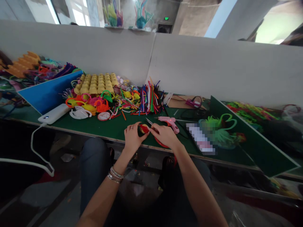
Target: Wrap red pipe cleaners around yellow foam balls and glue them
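Observation:
Both my hands meet at the front edge of the green table (104, 126). My left hand (132, 137) is closed round a small red and yellow pipe-cleaner piece (143, 128). My right hand (165, 135) pinches the same piece from the right, fingers closed. A red ring-shaped pipe cleaner (161, 143) lies partly under my right wrist. Just behind my hands lie a pink glue gun (169, 121) and a pair of scissors (149, 121).
A heap of coloured pipe cleaners (146, 99) and shaped pieces (94, 102) fills the table's back, with yellow foam pieces (97, 83) behind. A white power bank (54, 114) with cable lies left. A green pipe-cleaner figure (220, 129) lies right. Grey partition behind.

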